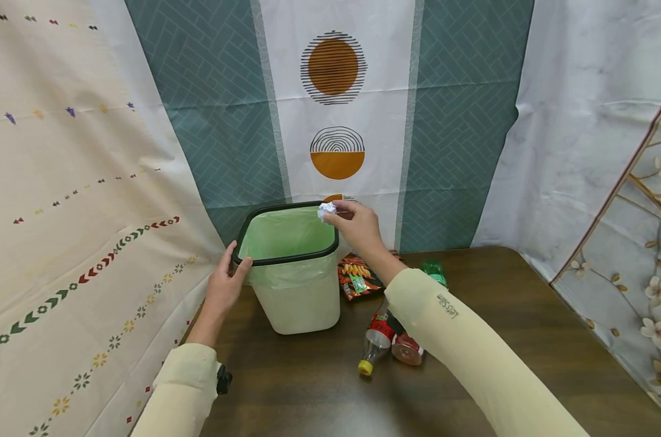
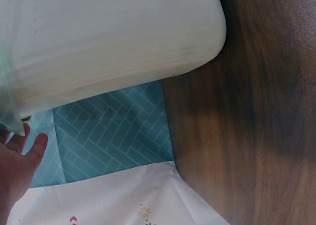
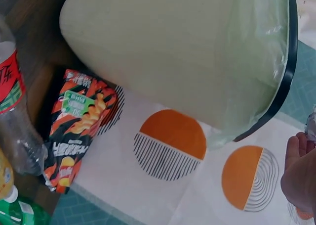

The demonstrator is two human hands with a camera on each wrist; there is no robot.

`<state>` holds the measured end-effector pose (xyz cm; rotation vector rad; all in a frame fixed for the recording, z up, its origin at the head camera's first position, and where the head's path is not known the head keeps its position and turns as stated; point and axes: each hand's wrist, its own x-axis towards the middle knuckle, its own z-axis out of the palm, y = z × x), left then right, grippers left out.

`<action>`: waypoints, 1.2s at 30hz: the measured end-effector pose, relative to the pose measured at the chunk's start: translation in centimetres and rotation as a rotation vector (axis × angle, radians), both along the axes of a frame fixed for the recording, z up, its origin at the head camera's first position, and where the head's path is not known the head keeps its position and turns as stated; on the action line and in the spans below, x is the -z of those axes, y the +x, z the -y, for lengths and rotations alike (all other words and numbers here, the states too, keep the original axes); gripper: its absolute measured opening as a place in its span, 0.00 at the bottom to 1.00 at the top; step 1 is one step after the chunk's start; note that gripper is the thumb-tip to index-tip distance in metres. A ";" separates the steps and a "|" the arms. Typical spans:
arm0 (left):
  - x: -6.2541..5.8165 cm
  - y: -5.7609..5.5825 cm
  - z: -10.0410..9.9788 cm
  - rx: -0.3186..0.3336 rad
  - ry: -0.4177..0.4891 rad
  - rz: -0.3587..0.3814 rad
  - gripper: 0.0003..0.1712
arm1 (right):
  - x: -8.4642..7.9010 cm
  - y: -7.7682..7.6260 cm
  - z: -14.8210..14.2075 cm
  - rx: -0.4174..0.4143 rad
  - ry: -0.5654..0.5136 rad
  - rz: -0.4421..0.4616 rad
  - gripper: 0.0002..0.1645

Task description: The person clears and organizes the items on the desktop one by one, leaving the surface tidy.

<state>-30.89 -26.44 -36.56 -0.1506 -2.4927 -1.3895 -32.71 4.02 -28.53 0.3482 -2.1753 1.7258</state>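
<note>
A crumpled ball of white paper [image 1: 326, 210] is pinched between the thumb and fingers of my right hand [image 1: 357, 224], above the right rim of a pale trash bin [image 1: 303, 303]. The bin has a black rim [image 1: 286, 261] and a translucent green liner [image 1: 267, 237] folded over it. My left hand [image 1: 225, 285] touches the rim's near left corner, thumb at the front and fingers along the outer side. In the left wrist view, part of that left hand [image 2: 17, 160] shows beside the liner. The right wrist view catches the right hand [image 3: 298, 175] at its edge.
Right of the bin lie an orange-and-black snack bag [image 1: 357, 279], a clear bottle with a red label and yellow cap [image 1: 378, 334], another bottle [image 1: 408, 349], and a green bottle [image 1: 434, 270]. They are on a brown wooden table [image 1: 308, 382]. Patterned cloths [image 1: 215, 109] hang behind.
</note>
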 end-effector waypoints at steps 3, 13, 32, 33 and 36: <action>0.0 0.0 0.1 0.001 -0.002 0.002 0.43 | -0.3 0.1 0.9 -0.009 0.003 -0.011 0.25; 0.1 0.0 0.2 0.004 -0.009 0.003 0.42 | -0.9 0.0 3.4 -0.024 0.067 -0.035 0.25; 0.1 -0.1 0.1 0.025 0.020 0.016 0.42 | -1.0 -0.2 4.1 -0.076 0.161 0.018 0.31; 0.1 -0.1 0.1 0.025 0.019 0.017 0.42 | -1.0 -0.2 4.0 -0.082 0.157 0.024 0.32; 0.0 0.0 0.1 0.024 0.020 0.020 0.43 | -0.8 -0.2 3.7 -0.089 0.134 0.036 0.31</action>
